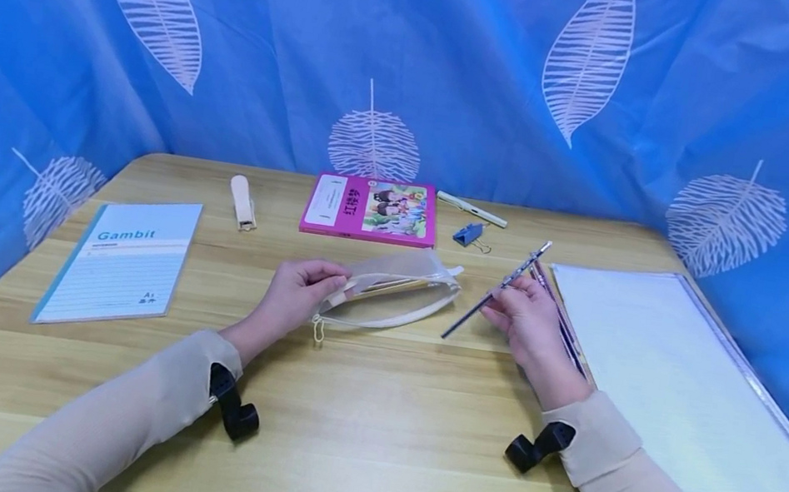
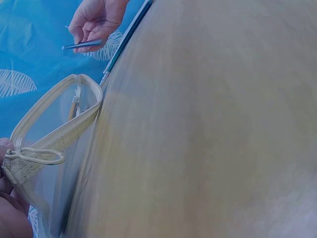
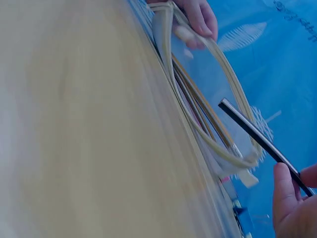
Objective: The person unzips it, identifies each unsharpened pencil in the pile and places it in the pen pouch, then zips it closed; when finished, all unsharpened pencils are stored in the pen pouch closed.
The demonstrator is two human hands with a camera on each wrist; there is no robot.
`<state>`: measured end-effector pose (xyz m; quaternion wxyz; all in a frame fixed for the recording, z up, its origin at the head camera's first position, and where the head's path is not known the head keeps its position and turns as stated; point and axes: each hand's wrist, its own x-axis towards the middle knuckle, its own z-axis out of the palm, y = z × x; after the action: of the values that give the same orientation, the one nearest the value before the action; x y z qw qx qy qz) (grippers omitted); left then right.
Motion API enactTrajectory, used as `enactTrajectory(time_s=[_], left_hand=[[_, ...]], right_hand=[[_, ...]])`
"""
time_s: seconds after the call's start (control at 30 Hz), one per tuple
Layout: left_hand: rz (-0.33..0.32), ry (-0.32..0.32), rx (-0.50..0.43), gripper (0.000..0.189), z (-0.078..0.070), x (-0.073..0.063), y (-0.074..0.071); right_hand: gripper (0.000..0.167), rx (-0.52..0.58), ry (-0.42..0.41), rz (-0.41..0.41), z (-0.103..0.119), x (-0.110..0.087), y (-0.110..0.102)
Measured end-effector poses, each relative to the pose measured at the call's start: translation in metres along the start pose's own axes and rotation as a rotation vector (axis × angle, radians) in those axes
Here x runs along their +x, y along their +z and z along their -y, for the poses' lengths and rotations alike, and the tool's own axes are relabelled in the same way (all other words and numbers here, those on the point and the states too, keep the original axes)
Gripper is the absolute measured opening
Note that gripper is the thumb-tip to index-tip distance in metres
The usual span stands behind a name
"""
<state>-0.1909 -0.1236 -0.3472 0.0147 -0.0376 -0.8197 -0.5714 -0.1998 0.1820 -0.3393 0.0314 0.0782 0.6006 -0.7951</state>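
Observation:
My left hand pinches the left end of a clear zip pouch with a cream zipper. The pouch's mouth gapes wide, and a looped zip pull hangs at the held corner. Inside it lie several slim sticks, among them a golden-brown pencil with a metal ferrule. To the right of the pouch, my right hand pinches a dark pencil with a patterned upper end. That pencil slants, its lower end pointing left, just off the pouch's right end. More dark pencils lie on the table behind my right hand.
A pink picture book, a pale pen and a blue binder clip are at the back. Leftward are a light stapler-like tool and a blue notebook. A large white zip folder covers the right side.

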Motion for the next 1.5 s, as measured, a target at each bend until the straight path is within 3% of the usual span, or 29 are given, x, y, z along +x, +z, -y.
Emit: enactTrajectory(time_s=[0.57, 0.8, 1.0, 1.2, 1.5], left_hand=[[0.002, 0.018, -0.014, 0.017, 0.000, 0.001, 0.003], [0.015, 0.023, -0.037, 0.017, -0.001, 0.000, 0.005], [0.023, 0.034, -0.040, 0.016, -0.001, 0.000, 0.008], [0.025, 0.069, -0.034, 0.015, -0.003, 0.001, 0.012], [0.017, 0.061, -0.033, 0.014, 0.000, 0.002, 0.014]], right_hand=[[0.014, 0.152, 0.152, 0.039, -0.030, -0.018, 0.051], [0.033, 0.203, 0.152, 0.057, -0.041, -0.020, 0.068], [0.039, 0.199, 0.176, 0.090, -0.049, -0.022, 0.081], [0.035, 0.188, 0.189, 0.100, -0.054, -0.023, 0.090], [0.030, 0.151, 0.224, 0.100, -0.054, -0.017, 0.094]])
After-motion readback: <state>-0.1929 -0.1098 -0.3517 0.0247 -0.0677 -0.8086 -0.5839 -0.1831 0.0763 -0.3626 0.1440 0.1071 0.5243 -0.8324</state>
